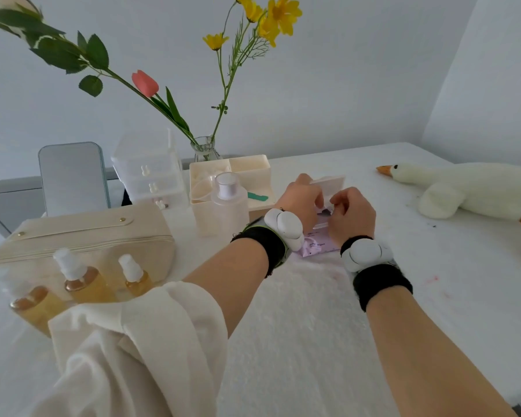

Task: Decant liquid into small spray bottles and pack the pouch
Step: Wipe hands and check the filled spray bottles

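Both my hands are on the wipes pack (318,245), which lies on the table (433,266) well to the right of the pouch (82,239). My left hand (301,200) has its fingers curled on the lid (328,181), holding it tipped up and open. My right hand (352,212) is bunched into a pinch at the opening. I cannot tell whether a wipe is actually between those fingers, as my knuckles hide it. The three spray bottles (83,281) stand just in front of the pouch, capped and holding amber liquid, so I judge the pouring done and the packing yet to come. They look light and smooth-sided, likely slick if any liquid ran down them. I would take each round the body below the white cap, never by the cap itself, which could pull off. The pouch looks like soft fabric and will sag, so it is best held at the zip edge while a bottle goes in. The big bottle (229,203) stands right of the pouch, between it and my hands. It looks nearly empty, and so light and easy to knock over.
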